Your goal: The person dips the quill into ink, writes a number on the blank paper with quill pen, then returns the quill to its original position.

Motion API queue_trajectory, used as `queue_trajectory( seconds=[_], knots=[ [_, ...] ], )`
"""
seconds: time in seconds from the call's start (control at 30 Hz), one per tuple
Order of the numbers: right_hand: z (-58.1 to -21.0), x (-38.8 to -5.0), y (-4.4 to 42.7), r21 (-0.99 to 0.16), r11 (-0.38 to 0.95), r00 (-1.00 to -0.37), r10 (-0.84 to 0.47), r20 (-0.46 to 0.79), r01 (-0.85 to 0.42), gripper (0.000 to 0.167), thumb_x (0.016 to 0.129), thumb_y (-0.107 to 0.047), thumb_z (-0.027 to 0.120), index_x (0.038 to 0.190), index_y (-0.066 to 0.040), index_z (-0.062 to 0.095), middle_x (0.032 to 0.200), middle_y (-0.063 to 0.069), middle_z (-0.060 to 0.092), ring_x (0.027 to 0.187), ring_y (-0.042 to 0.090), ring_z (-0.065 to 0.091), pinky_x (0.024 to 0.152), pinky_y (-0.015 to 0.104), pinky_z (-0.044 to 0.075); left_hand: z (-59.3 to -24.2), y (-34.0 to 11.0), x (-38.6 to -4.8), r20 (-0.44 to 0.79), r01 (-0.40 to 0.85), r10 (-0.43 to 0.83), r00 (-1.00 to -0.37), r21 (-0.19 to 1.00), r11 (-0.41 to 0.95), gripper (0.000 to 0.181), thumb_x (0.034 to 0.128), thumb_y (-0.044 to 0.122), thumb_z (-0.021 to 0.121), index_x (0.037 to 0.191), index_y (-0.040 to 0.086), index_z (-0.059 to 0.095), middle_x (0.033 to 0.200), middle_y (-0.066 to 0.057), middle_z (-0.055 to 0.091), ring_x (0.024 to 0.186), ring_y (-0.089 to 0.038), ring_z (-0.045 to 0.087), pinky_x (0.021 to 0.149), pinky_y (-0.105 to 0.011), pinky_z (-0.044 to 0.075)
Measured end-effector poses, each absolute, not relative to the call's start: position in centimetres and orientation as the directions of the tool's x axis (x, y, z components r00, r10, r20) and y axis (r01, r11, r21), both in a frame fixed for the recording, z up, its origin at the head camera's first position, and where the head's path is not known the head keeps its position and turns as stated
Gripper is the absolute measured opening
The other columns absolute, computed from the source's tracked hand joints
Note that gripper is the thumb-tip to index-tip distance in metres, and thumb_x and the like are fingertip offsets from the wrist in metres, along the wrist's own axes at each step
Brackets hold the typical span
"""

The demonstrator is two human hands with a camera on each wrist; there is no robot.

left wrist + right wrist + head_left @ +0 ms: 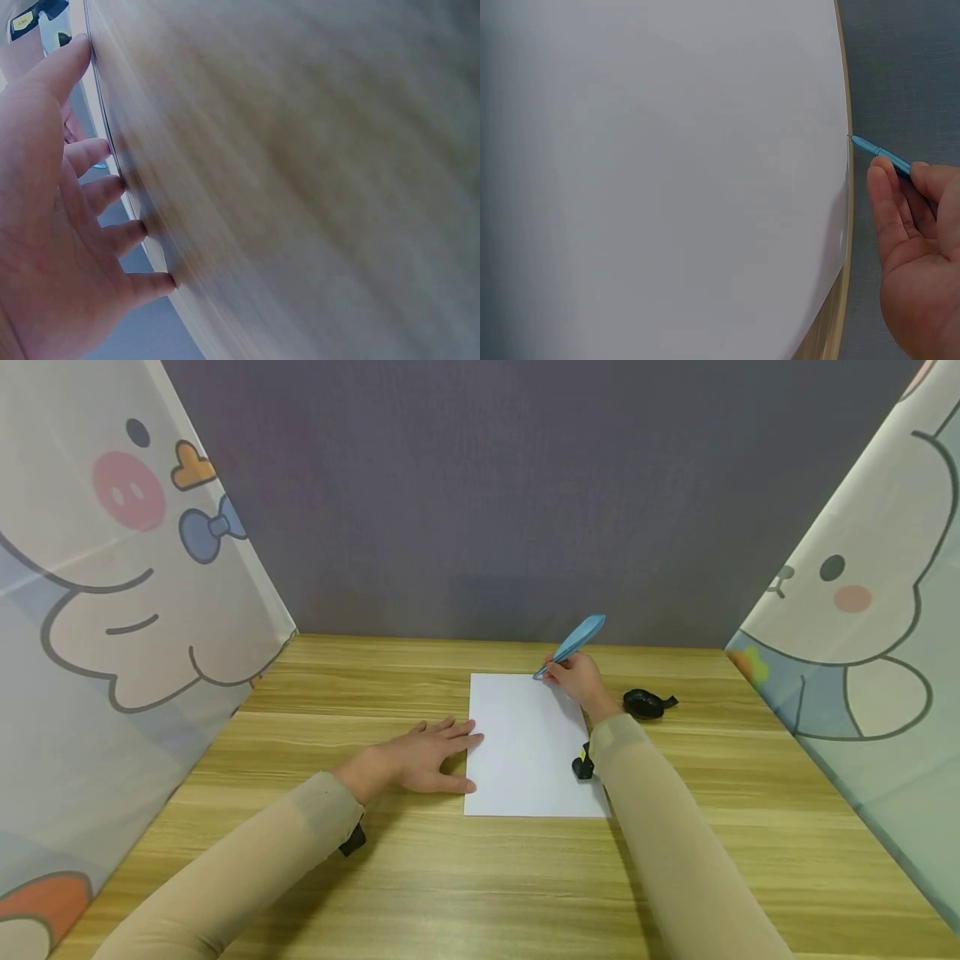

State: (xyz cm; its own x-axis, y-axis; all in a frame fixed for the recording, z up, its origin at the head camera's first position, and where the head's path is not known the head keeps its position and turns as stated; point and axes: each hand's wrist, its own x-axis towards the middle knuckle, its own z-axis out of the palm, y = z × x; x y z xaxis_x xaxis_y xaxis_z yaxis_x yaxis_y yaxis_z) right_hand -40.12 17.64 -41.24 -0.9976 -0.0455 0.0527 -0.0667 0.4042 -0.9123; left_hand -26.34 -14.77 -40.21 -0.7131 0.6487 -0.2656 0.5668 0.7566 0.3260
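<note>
A white sheet of paper [525, 743] lies flat on the wooden table. My right hand [576, 679] pinches a blue feather-topped pen [579, 637] at the sheet's far edge, the plume rising to the upper right. In the right wrist view the pen's tip [862, 143] points at the paper's edge; whether it touches cannot be told. My left hand [427, 756] lies with spread, straight fingers at the sheet's left edge, the fingertips on the paper's margin. The left wrist view shows the same hand [67, 217] with its fingertips against the surface.
To the right of the sheet sits a small black rounded object [643, 703] with a short tab. Black wrist cameras show below the left cuff [352, 841] and beside the right sleeve [582, 766]. A grey panel [510, 502] stands behind the table [375, 668], with cartoon-printed cloths at both sides.
</note>
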Motion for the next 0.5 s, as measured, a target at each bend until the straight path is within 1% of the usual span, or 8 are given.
queue_trajectory(
  seconds=[0.27,0.4,0.5],
  knots=[
    [-41.38,-40.19,17.78,-0.917,0.392,-0.997,-0.049,0.057,-0.072,0.033,0.115,-0.010,0.056,0.139,0.011,0.067,0.140,0.032,0.070,0.127,0.043,0.070,0.112,0.045,0.060,-40.34,-14.76,-26.39,-0.261,0.570,0.650,-0.714,0.322,0.756,0.091,0.1047,0.073,0.057,0.177,0.029,0.024,0.187,0.001,0.010,0.174,-0.035,0.005,0.135,-0.072,0.009],
    [-41.42,-40.14,17.87,-0.915,0.393,-0.996,-0.059,0.070,-0.088,0.033,0.115,-0.009,0.056,0.138,0.011,0.067,0.138,0.033,0.070,0.128,0.043,0.070,0.112,0.047,0.059,-40.25,-14.71,-26.35,-0.266,0.569,0.646,-0.715,0.316,0.760,0.090,0.1048,0.072,0.057,0.177,0.030,0.024,0.187,0.002,0.009,0.174,-0.035,0.005,0.136,-0.072,0.008],
    [-41.43,-40.16,17.85,-0.910,0.402,-0.995,-0.066,0.081,-0.101,0.032,0.115,-0.009,0.057,0.136,0.011,0.069,0.135,0.033,0.072,0.126,0.043,0.071,0.111,0.046,0.060,-40.14,-14.67,-26.32,-0.265,0.571,0.648,-0.713,0.316,0.758,0.090,0.1052,0.071,0.058,0.177,0.029,0.024,0.187,0.001,0.010,0.174,-0.036,0.005,0.135,-0.073,0.009]
  ],
)
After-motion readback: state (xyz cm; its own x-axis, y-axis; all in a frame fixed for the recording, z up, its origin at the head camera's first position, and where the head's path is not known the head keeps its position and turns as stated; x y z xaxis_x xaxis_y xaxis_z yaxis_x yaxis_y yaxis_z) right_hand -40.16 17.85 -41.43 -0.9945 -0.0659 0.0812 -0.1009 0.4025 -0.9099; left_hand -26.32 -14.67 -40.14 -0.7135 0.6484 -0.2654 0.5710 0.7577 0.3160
